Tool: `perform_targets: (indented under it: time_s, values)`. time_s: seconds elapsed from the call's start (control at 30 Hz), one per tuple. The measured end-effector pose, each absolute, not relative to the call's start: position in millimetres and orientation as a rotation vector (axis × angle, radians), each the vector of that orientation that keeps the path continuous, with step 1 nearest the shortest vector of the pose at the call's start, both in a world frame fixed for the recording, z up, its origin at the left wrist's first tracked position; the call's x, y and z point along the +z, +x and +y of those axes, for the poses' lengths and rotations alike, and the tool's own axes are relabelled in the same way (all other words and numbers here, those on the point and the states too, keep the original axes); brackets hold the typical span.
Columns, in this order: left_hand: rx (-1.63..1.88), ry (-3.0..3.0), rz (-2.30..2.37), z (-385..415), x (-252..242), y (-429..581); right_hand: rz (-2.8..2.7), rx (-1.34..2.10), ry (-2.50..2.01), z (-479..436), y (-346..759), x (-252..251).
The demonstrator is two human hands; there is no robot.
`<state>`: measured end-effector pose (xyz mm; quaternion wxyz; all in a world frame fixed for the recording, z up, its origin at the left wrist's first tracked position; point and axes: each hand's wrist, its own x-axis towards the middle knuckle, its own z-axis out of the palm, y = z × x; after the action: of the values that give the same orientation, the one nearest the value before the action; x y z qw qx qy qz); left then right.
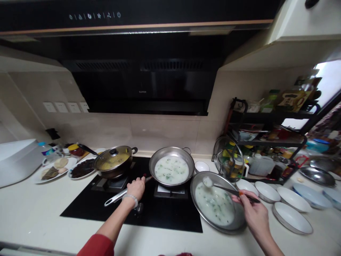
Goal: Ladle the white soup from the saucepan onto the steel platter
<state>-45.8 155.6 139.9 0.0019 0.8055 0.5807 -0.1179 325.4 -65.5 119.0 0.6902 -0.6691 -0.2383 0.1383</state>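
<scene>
ladle (225, 189) crosswise, scoop (207, 182) leftward, grip of right hand (255, 213) closed round it, left hand (136, 188) likewise round pan handle (118, 196)

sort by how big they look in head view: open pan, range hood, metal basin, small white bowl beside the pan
1. Range hood
2. Metal basin
3. Open pan
4. Small white bowl
Basin sits nearer than the pan, so true sizes are unsure.

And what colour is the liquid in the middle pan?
The liquid in the middle pan is milky white with green flecks, clearest in the head view.
</scene>
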Motion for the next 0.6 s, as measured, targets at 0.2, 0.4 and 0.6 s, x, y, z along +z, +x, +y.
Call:
perform_targets:
  time_s: [0.2, 0.4, 0.6]
  values:
    - [-0.381, 2.535, 1.826, 156, 140, -46, -0.902, 0.171, -1.677, -86, 328, 97]
    - [-0.379, 2.526, 1.819, 157, 139, -47, -1.283, -0.098, -1.585, -85, 316, 105]
    - [-0.369, 2.525, 1.819, 155, 141, -46, -1.021, 0.000, -1.472, -61, 296, 128]
